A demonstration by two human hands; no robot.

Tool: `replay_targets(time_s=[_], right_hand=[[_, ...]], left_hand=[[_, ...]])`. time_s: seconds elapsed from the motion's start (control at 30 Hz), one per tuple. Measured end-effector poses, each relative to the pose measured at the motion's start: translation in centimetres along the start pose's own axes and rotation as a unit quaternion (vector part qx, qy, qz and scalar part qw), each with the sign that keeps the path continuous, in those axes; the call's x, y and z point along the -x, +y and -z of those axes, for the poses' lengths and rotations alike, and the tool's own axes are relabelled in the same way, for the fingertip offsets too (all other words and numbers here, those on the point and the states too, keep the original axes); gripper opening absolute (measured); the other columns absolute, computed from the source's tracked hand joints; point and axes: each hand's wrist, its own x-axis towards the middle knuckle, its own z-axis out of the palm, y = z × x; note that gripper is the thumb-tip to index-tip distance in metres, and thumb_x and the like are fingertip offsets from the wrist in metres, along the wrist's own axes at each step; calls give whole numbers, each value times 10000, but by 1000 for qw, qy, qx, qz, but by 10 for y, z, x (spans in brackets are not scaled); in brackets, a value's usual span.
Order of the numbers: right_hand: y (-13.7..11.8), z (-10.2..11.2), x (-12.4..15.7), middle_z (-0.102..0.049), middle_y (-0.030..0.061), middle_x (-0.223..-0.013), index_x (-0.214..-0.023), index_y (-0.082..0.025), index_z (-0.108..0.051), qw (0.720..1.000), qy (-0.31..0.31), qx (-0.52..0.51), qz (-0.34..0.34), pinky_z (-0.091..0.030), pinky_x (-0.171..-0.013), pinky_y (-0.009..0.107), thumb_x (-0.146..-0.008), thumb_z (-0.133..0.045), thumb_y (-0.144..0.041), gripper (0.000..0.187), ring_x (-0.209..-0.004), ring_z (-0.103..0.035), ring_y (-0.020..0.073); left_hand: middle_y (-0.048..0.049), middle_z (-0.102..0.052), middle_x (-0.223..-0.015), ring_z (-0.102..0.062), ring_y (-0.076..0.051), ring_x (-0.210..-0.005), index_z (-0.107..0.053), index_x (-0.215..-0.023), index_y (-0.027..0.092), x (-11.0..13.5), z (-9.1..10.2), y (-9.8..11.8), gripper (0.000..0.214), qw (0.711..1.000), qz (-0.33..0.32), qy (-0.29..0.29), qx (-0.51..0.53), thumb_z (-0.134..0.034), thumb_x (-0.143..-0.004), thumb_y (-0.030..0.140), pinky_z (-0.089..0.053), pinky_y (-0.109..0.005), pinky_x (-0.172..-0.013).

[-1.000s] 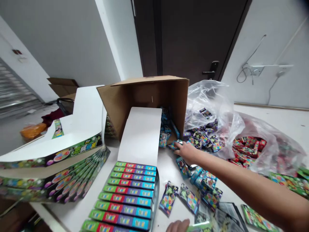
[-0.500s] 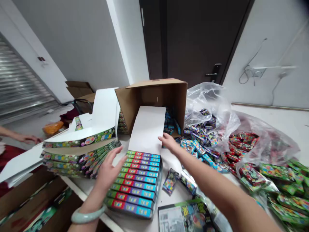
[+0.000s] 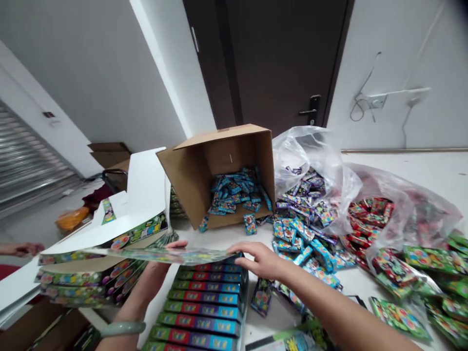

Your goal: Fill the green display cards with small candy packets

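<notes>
An open display box [image 3: 208,302] filled with rows of green, red and blue packs lies on the white table [image 3: 420,170] in front of me. Its printed lid [image 3: 164,254] is folded down, nearly level, over the far end of the box. My right hand [image 3: 261,261] grips the lid's right edge with curled fingers. My left hand [image 3: 171,251] reaches under the lid's left part; only its fingertips show, and a pale green bangle [image 3: 122,329] is on that wrist.
A tipped cardboard carton [image 3: 204,165] spills blue packets behind the box. Clear plastic bags [image 3: 318,156] of purple, red and green packets spread to the right. Flat printed boxes [image 3: 98,263] are stacked left. Another person's hand [image 3: 22,248] shows at far left.
The lid stood upright with its white inside facing me; now both hands have folded it down over the packs. The camera view has shifted slightly.
</notes>
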Motion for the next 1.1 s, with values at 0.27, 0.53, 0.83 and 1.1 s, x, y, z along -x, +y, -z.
replay_targets(time_s=[0.27, 0.53, 0.83, 1.1], right_hand=[[-21, 87, -109, -732, 75, -959, -983, -196, -671, 935, 252, -228, -97, -517, -841, 349, -822, -614, -403, 268, -901, -682, 199], [-46, 113, -231, -716, 59, -853, -827, -199, -595, 877, 308, -346, -124, -537, -782, 332, -818, -575, -178, 30, -789, -701, 166], [-51, 104, -283, -646, 31, -935, -883, -231, -548, 834, 339, -428, -79, -546, -820, 323, -815, -625, -473, 263, -933, -647, 171], [-73, 132, -298, -534, -7, -765, -848, -208, -487, 834, 311, -425, -164, -587, -664, 288, -888, -484, -217, 41, -711, -575, 124]], left_hand=[[-69, -679, -1146, -586, -302, -1096, -680, -1034, 213, -8, 0, -26, 524, 996, -40, -28, 79, -628, -728, 636, -459, -435, -1011], [-110, -703, -1088, -550, -322, -1177, -731, -946, 160, -3, 17, -33, 534, 984, -25, -70, 159, -631, -699, 623, -389, -404, -1074], [16, -620, -641, -554, -154, -393, -296, -1405, 112, -102, -3, -3, 900, 984, 6, -17, -179, -657, -702, 543, -427, -260, -399], [-155, -740, -916, -705, -312, -833, -682, -968, 126, -160, -11, -7, 550, 956, -21, -22, -292, -688, -648, 573, -538, -315, -616]])
